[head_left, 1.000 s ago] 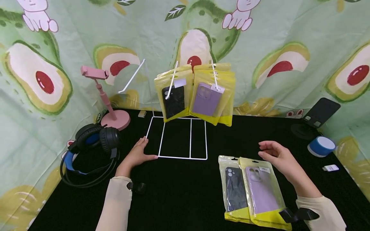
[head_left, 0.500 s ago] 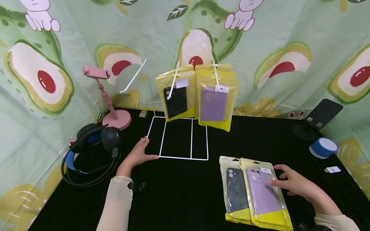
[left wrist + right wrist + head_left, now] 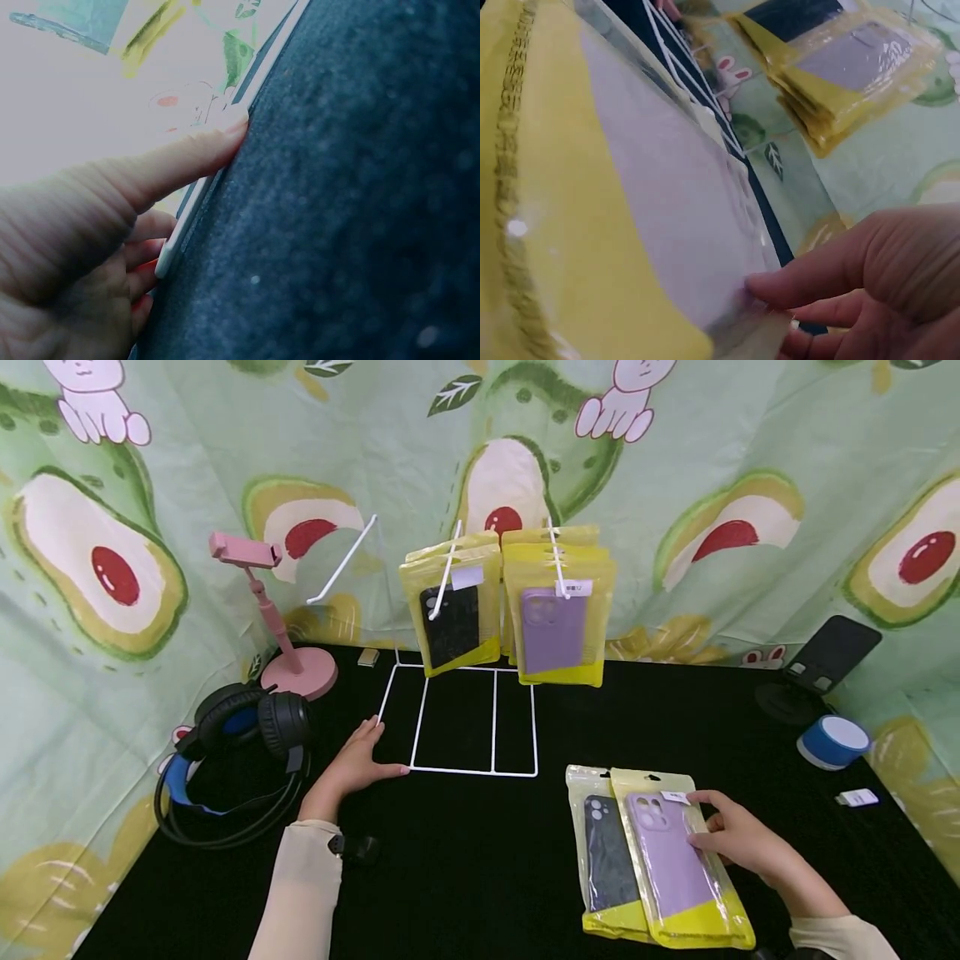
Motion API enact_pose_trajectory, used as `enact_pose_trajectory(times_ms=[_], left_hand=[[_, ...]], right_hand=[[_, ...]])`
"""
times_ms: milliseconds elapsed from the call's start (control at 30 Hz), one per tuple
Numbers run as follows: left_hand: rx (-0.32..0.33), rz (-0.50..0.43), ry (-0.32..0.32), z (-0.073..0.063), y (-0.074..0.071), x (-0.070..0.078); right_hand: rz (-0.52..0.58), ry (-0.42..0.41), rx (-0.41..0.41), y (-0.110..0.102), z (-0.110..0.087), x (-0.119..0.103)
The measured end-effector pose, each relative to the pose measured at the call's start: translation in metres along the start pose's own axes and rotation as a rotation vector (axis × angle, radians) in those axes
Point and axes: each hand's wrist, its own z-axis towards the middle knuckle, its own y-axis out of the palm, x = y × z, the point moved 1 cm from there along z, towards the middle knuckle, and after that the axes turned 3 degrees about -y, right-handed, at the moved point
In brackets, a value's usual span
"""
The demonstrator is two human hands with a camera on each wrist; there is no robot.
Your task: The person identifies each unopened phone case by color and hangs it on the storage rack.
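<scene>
My right hand (image 3: 738,839) pinches the right edge of a yellow-and-clear packet holding a purple phone case (image 3: 667,852). In the right wrist view the thumb (image 3: 810,274) lies on the packet's face, with fingers behind its edge. This packet overlaps a second one with a dark phone case (image 3: 611,852) on the black table. My left hand (image 3: 356,768) rests at the front left corner of a white wire rack (image 3: 472,770), thumb and fingers spread against its base bars. From two rack hooks hang packets with a black case (image 3: 453,627) and a purple case (image 3: 553,631) in front.
The rack's left hook (image 3: 341,560) bears nothing. Headphones (image 3: 247,727) and a pink phone stand (image 3: 296,668) are at left. At right are a black stand (image 3: 832,652), a blue-and-white round device (image 3: 834,742) and a USB stick (image 3: 857,797). A patterned curtain (image 3: 720,435) hangs behind.
My right hand has come down to the purple case packet and taken its right edge; the packet has shifted slightly left. The hanging purple packet has swung. My left hand stays in place.
</scene>
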Motion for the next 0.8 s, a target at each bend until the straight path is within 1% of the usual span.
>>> enact_pose_trajectory(times_ms=[100, 200, 267, 433, 500, 533, 633, 733, 800], left_hand=[[0.003, -0.004, 0.002, 0.000, 0.000, -0.002], [0.000, -0.010, 0.002, 0.000, 0.000, -0.002], [-0.003, -0.010, 0.002, -0.001, -0.001, -0.001], [-0.010, -0.003, -0.008, -0.001, -0.001, 0.001], [-0.012, -0.003, -0.013, -0.001, -0.001, 0.001], [-0.014, -0.005, -0.017, -0.001, -0.001, 0.001], [-0.018, -0.005, -0.020, 0.000, -0.001, 0.001], [-0.015, -0.007, -0.021, 0.000, -0.001, 0.001], [-0.012, -0.009, -0.018, 0.000, -0.001, 0.001]], right_hand=[[0.031, -0.037, 0.057, -0.002, 0.000, -0.001], [0.050, -0.099, 0.135, -0.006, -0.004, -0.005], [0.069, -0.160, 0.200, -0.009, -0.008, -0.011], [0.160, -0.362, 0.364, -0.021, -0.019, -0.034], [0.205, -0.428, 0.413, -0.024, -0.022, -0.045], [0.245, -0.462, 0.430, -0.024, -0.023, -0.050], [0.419, -0.570, 0.445, -0.024, -0.025, -0.067], [0.587, -0.683, 0.425, -0.021, -0.025, -0.084], [0.640, -0.729, 0.420, -0.019, -0.024, -0.095]])
